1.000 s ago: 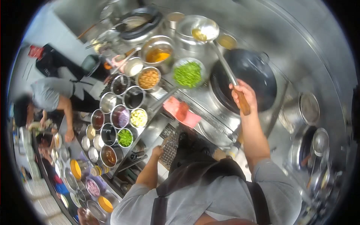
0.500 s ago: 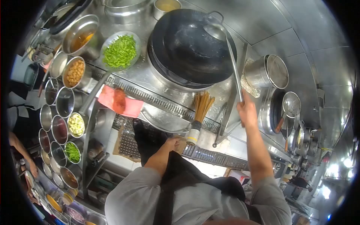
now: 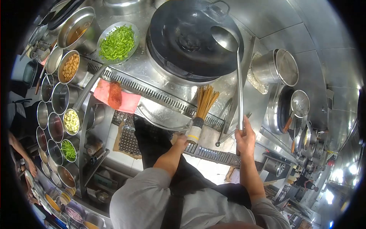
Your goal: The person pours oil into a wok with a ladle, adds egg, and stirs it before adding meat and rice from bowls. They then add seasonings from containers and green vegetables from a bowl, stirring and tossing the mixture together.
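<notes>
My right hand is closed around the lower end of a long-handled steel ladle. The ladle's bowl rests over the right inner side of a large black wok, whose surface looks wet. My left hand is low at the stove's front edge, its fingers curled; what they grip, if anything, is hidden. Right beside it is a bamboo wok brush with a pale, yellow-banded handle, bristles leaning up on the stove front.
Left of the wok, a long-handled strainer carries chopped greens. A red scrubber lies on a pink cloth. Several metal ingredient pots line the left side. A steel pot and a strainer are at right. Another person's arm shows far left.
My right hand has drawn back and down with the ladle, whose bowl has come lower toward the wok's right side. My left hand has risen slightly toward the brush handle. The view has shifted.
</notes>
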{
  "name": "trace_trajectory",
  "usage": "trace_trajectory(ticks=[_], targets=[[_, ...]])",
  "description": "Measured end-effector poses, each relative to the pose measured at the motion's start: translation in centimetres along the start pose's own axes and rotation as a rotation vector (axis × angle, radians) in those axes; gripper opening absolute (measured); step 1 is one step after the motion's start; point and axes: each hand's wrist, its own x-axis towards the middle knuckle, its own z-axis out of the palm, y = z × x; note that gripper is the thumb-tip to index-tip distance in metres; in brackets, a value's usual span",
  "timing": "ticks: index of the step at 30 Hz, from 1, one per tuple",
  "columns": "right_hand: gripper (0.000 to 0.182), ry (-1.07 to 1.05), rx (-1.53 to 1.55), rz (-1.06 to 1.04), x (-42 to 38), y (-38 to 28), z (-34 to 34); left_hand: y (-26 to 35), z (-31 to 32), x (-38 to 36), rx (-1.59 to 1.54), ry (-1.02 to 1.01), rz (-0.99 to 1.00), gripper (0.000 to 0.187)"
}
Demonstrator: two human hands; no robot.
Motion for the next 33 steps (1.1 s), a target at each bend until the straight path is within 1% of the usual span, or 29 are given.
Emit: trace_trajectory(ticks=[1,2,3,4,5,6,7,9,11,12,14,17,19,21,23,25,27,28,29,30,31,33], targets=[[0.058,-0.02,0.038,0.067,-0.3,-0.6,0.0,-0.4,-0.1,-0.4,0.008,0.002,-0.01,0.032],[0.058,-0.038,0.073,0.133,-0.5,-0.7,0.1,-0.7,0.0,-0.1,-0.139,-0.046,-0.198,0.032],[0.058,-0.041,0.075,0.138,-0.7,-0.4,0.1,-0.7,0.2,0.0,-0.288,-0.094,-0.384,0.033],[0.059,-0.06,0.055,0.097,-1.1,0.0,0.0,-0.4,0.7,-0.1,-0.553,-0.039,-0.582,0.034],[0.061,-0.077,0.035,0.056,-1.4,0.2,0.0,2.5,0.8,0.6,-0.863,0.098,-0.784,0.034],[0.061,-0.074,0.04,0.062,-1.7,0.2,0.0,6.4,0.7,1.6,-1.117,0.287,-0.961,0.035],[0.06,-0.086,0.019,0.067,-2.0,0.0,-0.3,7.3,0.5,1.9,-1.112,0.284,-0.965,0.035],[0.06,-0.094,0.001,0.07,-2.5,0.1,-0.5,6.5,0.3,2.1,-1.015,0.238,-0.965,0.038],[0.06,-0.049,0.024,-0.008,-2.7,0.7,-0.5,1.1,0.2,1.0,-0.715,-0.031,-0.719,0.041],[0.06,-0.045,0.025,-0.008,-2.8,0.8,-0.5,-0.4,0.0,0.8,-0.569,-0.119,-0.583,0.042],[0.059,-0.047,0.064,0.022,-2.9,0.9,-0.7,1.5,-0.3,1.4,-0.579,-0.077,-0.677,0.043],[0.059,-0.043,0.04,0.008,-3.0,1.4,-0.8,4.2,-0.6,2.3,-0.47,-0.093,-0.752,0.043],[0.06,-0.036,0.026,0.03,-3.1,1.3,-0.8,5.7,-0.7,3.0,-0.316,-0.131,-0.764,0.043],[0.061,-0.028,0.01,0.048,-3.0,1.2,-0.7,7.2,-0.8,3.5,-0.064,-0.203,-0.752,0.043],[0.06,-0.03,0.049,0.072,-3.0,1.2,-0.7,8.3,-1.2,3.8,0.224,-0.31,-0.71,0.043],[0.059,-0.01,0.045,0.039,-2.8,0.3,-0.5,9.1,-1.7,4.0,0.505,-0.458,-0.605,0.043],[0.059,0.007,0.045,0.006,-2.6,-0.6,-0.4,11.7,-2.6,4.7,0.734,-0.597,-0.469,0.043],[0.058,-0.004,0.035,0.048,-2.5,-1.1,-0.4,15.1,-3.4,5.6,0.731,-0.594,-0.47,0.043],[0.057,-0.017,0.027,0.085,-2.5,-1.6,-0.4,20.8,-4.4,7.4,0.323,-0.412,-0.786,0.033],[0.057,-0.021,0.031,0.074,-2.3,-2.1,-0.3,24.0,-5.4,8.6,-0.103,-0.206,-1.059,0.024],[0.059,-0.048,0.04,0.051,-2.0,-2.4,-0.1,19.5,-7.2,8.3,0.146,-0.387,-0.979,0.028],[0.061,-0.087,0.089,0.01,-1.3,-3.0,0.6,12.3,-11.0,8.1,0.679,-0.707,-0.738,0.039]])
